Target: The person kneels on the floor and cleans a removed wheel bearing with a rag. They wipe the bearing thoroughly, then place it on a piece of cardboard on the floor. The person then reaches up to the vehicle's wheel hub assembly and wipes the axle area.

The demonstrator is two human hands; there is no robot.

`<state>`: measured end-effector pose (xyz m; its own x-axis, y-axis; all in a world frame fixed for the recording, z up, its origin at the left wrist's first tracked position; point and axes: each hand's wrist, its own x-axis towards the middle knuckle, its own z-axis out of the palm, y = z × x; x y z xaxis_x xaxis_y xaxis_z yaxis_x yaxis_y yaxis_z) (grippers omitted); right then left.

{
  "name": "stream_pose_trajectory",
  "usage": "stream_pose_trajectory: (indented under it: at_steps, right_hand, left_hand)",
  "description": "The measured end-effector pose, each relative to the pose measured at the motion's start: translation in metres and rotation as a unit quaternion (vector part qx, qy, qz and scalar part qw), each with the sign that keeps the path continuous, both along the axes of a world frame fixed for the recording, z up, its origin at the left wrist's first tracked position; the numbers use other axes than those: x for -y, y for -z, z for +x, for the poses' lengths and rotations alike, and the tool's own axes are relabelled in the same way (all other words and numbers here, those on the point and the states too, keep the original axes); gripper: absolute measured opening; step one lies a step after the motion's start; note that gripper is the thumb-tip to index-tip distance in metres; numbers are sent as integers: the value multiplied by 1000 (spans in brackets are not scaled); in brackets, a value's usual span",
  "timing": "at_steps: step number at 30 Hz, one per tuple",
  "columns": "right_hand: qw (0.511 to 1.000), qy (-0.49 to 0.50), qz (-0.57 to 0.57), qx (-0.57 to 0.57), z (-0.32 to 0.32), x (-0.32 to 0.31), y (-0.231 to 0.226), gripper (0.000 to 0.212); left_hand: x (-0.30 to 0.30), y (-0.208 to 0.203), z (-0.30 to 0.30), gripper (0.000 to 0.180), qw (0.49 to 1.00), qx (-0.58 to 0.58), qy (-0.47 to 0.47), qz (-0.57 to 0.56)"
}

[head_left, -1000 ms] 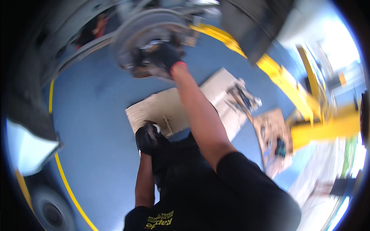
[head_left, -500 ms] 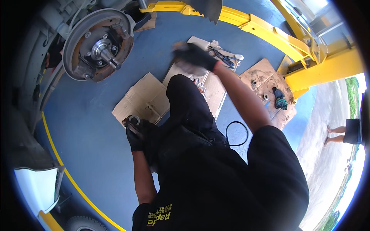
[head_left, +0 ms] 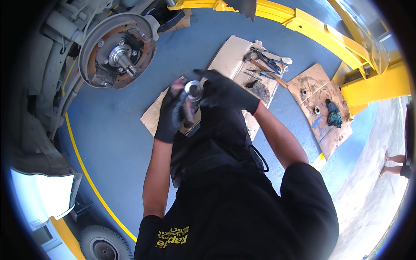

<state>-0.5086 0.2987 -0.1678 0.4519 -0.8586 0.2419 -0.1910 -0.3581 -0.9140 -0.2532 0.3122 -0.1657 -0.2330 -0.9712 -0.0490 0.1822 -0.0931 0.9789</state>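
My left hand (head_left: 170, 113), in a black glove with a red cuff, is closed around a shiny metal bearing ring (head_left: 193, 89) in front of my body. The ring's round opening faces up toward me. My right hand (head_left: 223, 92), gloved the same way, is close beside the ring with its fingers stretched out, slightly blurred. Whether its fingertips touch the ring I cannot tell. Ahead to the left is a brake assembly (head_left: 108, 52) with curved shoes, and a bare spindle (head_left: 123, 60) sticks out of its middle.
Pliers (head_left: 271, 63), a hammer (head_left: 264, 69) and a crumpled dark rag (head_left: 258, 89) lie on cardboard (head_left: 229, 54). A stained cardboard sheet (head_left: 312, 86) holds a small ring (head_left: 317, 110) and green-black cloth (head_left: 334, 119). A yellow lift arm (head_left: 318, 32) crosses ahead. Another person's legs (head_left: 393, 164) show right.
My left hand has come up and inward with the bearing ring. My right hand has swung back from over the cardboard to beside the ring, uncovering the tools. The view has shifted slightly.
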Motion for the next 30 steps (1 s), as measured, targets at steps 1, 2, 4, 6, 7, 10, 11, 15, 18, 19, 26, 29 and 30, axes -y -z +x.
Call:
stream_pose_trajectory:
  at_steps: [1,2,4,6,7,10,11,15,18,19,26,29,30]
  right_hand:
    - [998,-10,-40,-53,8,-6,-16,93]
    - [997,35,-42,-50,11,-10,-15,88]
    - [999,49,4,-24,-9,-7,-9,78]
    - [992,54,117,9,-24,-10,-5,56]
    - [990,51,109,75,-34,-7,15,51]
    - [973,79,93,194,-64,4,114,38]
    - [970,136,124,161,-83,4,153,36]
    - [912,275,302,44,-144,-8,283,36]
    - [924,347,148,-64,-163,-36,338,43]
    - [922,369,50,-107,-164,-49,353,46]
    - [878,378,285,61,-113,-107,317,56]
    - [787,146,425,423,-95,-93,194,56]
    - [796,154,401,427,-93,-89,176,47]
  left_hand:
    - [5,-5,-20,30,996,61,30,-55]
    - [6,-14,-45,30,999,29,27,-29]
    - [9,-19,-58,29,997,55,38,26]
    - [13,3,-54,29,991,125,14,33]
    - [14,9,-56,31,995,42,7,95]
    - [23,49,-24,44,935,-258,68,232]
    - [33,50,-20,45,937,-266,75,214]
    - [46,51,-32,55,974,-157,75,144]
    - [57,54,-50,60,953,-205,130,182]
    - [54,54,-64,57,939,-233,133,217]
    - [55,115,-126,27,911,-246,0,331]
    - [42,120,-132,34,929,-193,63,309]
    - [38,108,-146,37,921,-188,74,334]
